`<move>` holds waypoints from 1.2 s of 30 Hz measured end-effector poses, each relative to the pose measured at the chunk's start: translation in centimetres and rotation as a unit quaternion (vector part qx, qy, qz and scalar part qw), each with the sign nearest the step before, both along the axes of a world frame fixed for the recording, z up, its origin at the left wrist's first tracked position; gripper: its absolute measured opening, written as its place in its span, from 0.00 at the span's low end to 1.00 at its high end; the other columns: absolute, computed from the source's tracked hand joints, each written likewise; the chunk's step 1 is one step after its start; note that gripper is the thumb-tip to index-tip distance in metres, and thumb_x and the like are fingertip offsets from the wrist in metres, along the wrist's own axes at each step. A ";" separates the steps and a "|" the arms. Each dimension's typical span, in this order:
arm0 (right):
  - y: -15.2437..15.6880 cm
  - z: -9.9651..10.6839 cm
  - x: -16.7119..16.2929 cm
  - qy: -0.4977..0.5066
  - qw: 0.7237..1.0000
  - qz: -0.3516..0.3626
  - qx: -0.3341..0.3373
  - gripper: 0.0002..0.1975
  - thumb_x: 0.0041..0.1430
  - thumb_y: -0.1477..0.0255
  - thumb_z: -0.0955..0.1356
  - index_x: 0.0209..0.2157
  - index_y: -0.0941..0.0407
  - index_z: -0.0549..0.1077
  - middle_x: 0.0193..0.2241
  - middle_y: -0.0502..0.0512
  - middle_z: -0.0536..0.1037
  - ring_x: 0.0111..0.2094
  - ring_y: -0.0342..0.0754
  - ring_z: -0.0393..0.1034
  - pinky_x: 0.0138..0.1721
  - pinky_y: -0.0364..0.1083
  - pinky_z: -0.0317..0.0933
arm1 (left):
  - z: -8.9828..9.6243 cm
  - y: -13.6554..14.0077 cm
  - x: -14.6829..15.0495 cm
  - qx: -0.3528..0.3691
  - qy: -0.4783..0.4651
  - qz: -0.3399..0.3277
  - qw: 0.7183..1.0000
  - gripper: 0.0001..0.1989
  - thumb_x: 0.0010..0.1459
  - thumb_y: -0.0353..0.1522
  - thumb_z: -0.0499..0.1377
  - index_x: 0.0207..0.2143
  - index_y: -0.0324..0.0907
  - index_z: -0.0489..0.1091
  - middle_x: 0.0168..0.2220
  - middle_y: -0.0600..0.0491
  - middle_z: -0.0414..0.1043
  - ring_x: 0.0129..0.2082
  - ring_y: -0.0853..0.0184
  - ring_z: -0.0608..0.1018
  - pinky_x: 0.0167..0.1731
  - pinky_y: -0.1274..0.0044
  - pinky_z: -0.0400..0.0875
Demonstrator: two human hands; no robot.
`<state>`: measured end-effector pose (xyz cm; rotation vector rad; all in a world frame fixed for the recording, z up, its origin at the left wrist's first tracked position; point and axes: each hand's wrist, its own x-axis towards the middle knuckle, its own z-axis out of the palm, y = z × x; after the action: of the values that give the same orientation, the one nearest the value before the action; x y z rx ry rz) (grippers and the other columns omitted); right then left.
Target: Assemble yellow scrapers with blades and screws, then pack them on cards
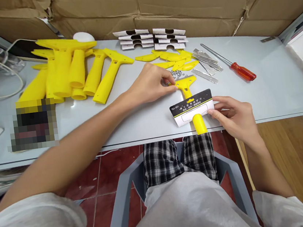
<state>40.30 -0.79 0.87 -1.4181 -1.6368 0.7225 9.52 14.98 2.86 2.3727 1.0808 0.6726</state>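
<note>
A yellow scraper (186, 86) lies near the table's front edge, its handle end (199, 124) toward me. Around its handle sits a black and white packaging card (181, 117) marked TGJ-001. With thumb and fingers, my left hand (152, 83) pinches the left tip of the scraper's head. My right hand (233, 116) is closed on the right edge of the card, thumb in front and fingers behind. Just beyond the scraper head are small screws (178, 74), thin metal blades (204, 76) and flat yellow cover pieces (148, 57).
Several yellow scraper handles (106, 80) cluster at the left, near a pixelated item (32, 124). Two stacks of folded cards (135, 41) stand at the back before brown cardboard (182, 3). A red-handled screwdriver (243, 72) lies at the right of the white table (275, 87).
</note>
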 end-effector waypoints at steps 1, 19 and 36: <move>0.1 0.0 -0.1 -0.003 1.000 -0.006 0.000 0.25 0.71 0.56 0.80 0.61 0.58 0.88 0.42 0.57 0.87 0.38 0.41 0.85 0.41 0.38 0.85 | 0.0 0.0 0.0 -0.006 -0.007 0.003 1.000 0.06 0.65 0.39 0.73 0.36 0.49 0.89 0.42 0.50 0.93 0.42 0.56 0.89 0.52 0.62 0.82; 1.4 -0.2 -1.5 -0.139 0.978 -0.079 0.131 0.17 0.79 0.59 0.73 0.41 0.57 0.85 0.41 0.56 0.86 0.34 0.39 0.77 0.35 0.39 0.76 | 1.1 0.0 -0.3 -0.031 0.005 -0.014 0.999 0.09 0.67 0.39 0.72 0.40 0.47 0.92 0.40 0.48 0.92 0.39 0.56 0.88 0.48 0.62 0.83; 1.5 -1.1 -0.7 -0.290 0.928 0.019 0.233 0.13 0.83 0.71 0.71 0.59 0.56 0.88 0.47 0.55 0.88 0.45 0.44 0.80 0.50 0.47 0.76 | 1.3 0.1 -0.4 -0.041 0.000 -0.013 0.999 0.10 0.68 0.37 0.69 0.41 0.46 0.92 0.42 0.47 0.94 0.42 0.53 0.90 0.52 0.60 0.84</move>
<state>39.58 0.76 -0.20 -1.3074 -2.1073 -0.1061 9.12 15.07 4.20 2.3130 1.0549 0.6071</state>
